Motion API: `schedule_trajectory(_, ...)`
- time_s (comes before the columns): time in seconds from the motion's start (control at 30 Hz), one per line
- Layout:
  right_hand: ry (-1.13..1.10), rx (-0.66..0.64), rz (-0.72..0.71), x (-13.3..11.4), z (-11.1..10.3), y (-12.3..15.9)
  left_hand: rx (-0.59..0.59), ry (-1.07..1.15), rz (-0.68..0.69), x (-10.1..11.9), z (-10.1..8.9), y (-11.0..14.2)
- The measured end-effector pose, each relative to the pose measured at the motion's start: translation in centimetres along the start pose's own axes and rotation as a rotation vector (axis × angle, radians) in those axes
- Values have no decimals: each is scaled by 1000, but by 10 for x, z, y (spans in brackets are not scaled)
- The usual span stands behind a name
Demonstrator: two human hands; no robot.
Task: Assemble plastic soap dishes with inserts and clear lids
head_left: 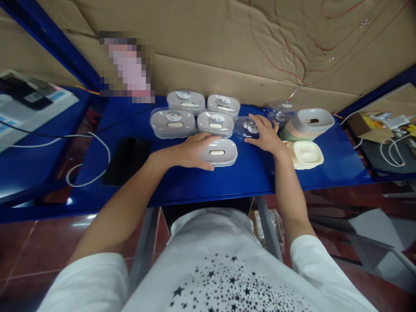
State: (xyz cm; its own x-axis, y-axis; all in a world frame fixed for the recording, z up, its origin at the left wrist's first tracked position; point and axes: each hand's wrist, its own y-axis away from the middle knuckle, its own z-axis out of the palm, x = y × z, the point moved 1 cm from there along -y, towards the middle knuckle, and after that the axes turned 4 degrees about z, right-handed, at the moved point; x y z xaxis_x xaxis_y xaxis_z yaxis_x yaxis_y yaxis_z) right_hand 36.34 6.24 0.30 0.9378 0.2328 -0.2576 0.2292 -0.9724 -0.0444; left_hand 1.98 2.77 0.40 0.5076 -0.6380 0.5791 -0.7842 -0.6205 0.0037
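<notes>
Blue tabletop (255, 173) spreads beneath both hands, with brown cardboard (208, 39) standing behind it. The left hand (195, 151) grasps the left end of an uncovered grey soap-dish-like container (229, 157), thumb along the near edge and fingers over the far one; the container sits on the table near its front edge, a cream bar-shaped piece (217, 152) in its centre. Beside it, farther back, the right hand (267, 133) grips the right end of a clear plastic lid (241, 128) between thumb and fingers, a round sticker showing on it. Four grey containers with clear lids (173, 123) stand in two rows behind the left hand. More clear lids (277, 113) lie beyond the right hand, near stacked grey, peach and green containers (315, 121) and a pile of pale yellow trays (308, 155).
</notes>
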Motion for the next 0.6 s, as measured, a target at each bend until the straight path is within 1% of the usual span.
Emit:
schedule_trajectory(0.1, -1, 79, 6, -6, -7, 3, -6, 8, -27, -2, -2, 0)
schedule_trajectory(0.2, 7, 179, 0, -17, -19, 9, 2, 17, -40, -3, -4, 0)
schedule_trajectory(0.27, -5, 250, -55, -27, -27, 14, 3, 23, -31, -5, -4, 0)
schedule_trajectory(0.33, -50, 277, -167, -40, -31, 20, 8, 31, -4, -8, -4, -1)
schedule_trajectory(0.4, -106, 250, -292, -54, -31, 26, 29, 45, 31, -10, -2, -2)
schedule_trajectory(0.47, -149, 191, -393, -68, -26, 31, 53, 67, 46, -12, -1, -2)
schedule_trajectory(0.53, -167, 139, -445, -77, -20, 36, 72, 95, 35, -15, 1, -2)
schedule_trajectory(0.6, -175, 109, -447, -82, -16, 39, 87, 123, 32, -18, 3, -1)
